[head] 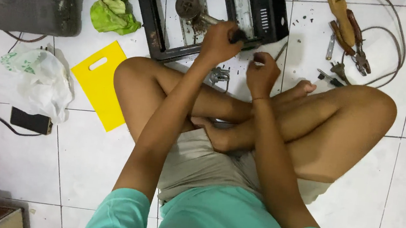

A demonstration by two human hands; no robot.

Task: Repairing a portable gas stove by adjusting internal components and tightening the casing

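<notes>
Cross-legged on white tile floor [84,157] — both hands at a black stove frame [267,11].
Left hand [218,41] fisted round a dark handle [239,35] at the frame's near edge; right hand [262,75] just beside, fingers pinched (on what, cannot tell). Clutter rings the spot — yellow board [100,84], plastic bag [37,80], pliers [358,42]; bare tile lower right.
</notes>
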